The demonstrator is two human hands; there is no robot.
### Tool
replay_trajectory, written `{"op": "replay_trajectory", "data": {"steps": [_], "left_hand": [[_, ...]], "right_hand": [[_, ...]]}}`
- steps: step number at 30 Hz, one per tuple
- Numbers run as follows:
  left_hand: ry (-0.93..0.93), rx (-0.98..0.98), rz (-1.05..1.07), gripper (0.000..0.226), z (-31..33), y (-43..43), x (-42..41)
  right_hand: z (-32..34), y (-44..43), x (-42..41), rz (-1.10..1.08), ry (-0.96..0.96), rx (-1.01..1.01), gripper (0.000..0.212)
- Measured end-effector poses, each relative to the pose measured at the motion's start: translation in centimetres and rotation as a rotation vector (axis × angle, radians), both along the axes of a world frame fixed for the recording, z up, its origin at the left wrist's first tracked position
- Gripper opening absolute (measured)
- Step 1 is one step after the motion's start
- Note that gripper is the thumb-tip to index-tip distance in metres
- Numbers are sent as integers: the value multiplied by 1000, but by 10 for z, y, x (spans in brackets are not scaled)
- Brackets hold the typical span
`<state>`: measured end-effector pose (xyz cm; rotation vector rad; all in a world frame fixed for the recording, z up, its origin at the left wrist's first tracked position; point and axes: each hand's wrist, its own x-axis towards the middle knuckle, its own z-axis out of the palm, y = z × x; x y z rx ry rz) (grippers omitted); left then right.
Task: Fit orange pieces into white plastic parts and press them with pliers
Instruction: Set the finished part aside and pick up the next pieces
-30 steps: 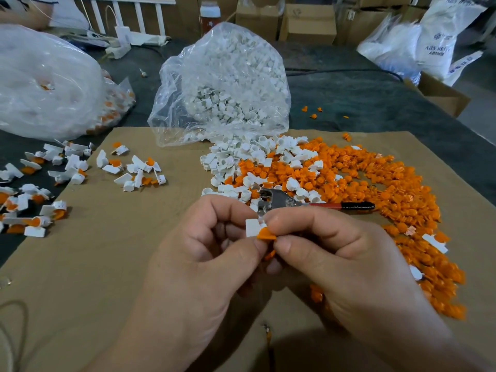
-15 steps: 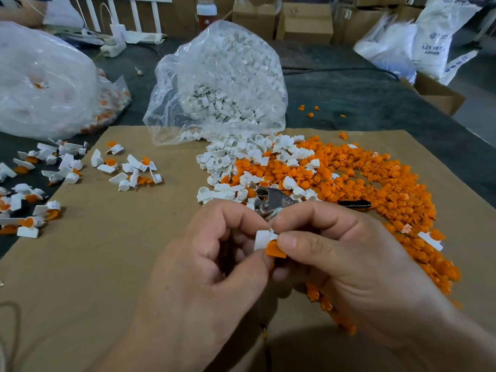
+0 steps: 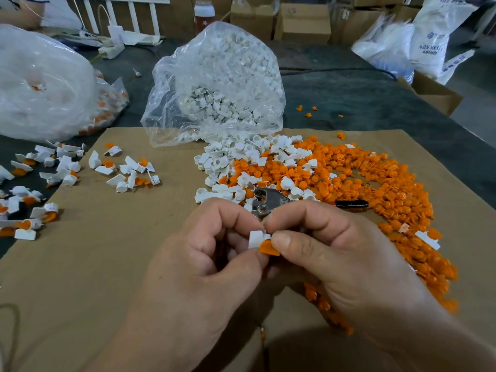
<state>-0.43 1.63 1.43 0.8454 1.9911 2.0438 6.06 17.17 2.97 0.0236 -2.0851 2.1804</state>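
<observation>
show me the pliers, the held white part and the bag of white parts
pliers (image 3: 269, 197), head view, on the metal head
white part (image 3: 255, 238), head view, on its flat white face
bag (image 3: 222, 81), head view, on its clear front wall

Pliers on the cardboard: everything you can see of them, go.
The pliers lie flat on the cardboard at the near edge of the orange and white pile, unheld. The silvery bare-metal head with a pivot rivet points left, loose pieces against it. A black ribbed grip end pokes out right. The middle is hidden behind the right hand, so contact there is unclear.
</observation>
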Motion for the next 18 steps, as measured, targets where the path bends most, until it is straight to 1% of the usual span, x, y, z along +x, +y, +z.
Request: {"op": "replay_trajectory", "data": {"steps": [1, 2, 3, 4, 5, 9, 15, 18], "left_hand": [[2, -1, 18, 22, 0, 0, 0], [5, -6, 36, 24, 0, 0, 1], [13, -13, 50, 25, 0, -1, 1], [21, -17, 55, 25, 0, -1, 1], [26, -16, 52, 24, 0, -2, 1], [-22, 32, 2, 18, 1, -4, -1], [-29, 66, -61, 14, -2, -6, -2], [-29, 71, -71, 14, -2, -6, -2]], "right_hand": [[0, 0, 1, -20, 23, 89, 10], [0, 0, 3, -44, 46, 198, 11], [0, 0, 4, -70, 63, 298, 18], [0, -1, 5, -85, 79, 357, 22], [0, -2, 5, -96, 94, 365, 22], [-5, -3, 2, -62, 141, 218, 24], [-5, 1, 1, -15, 115, 110, 26], [-3, 1, 1, -11, 105, 96, 26]]}}
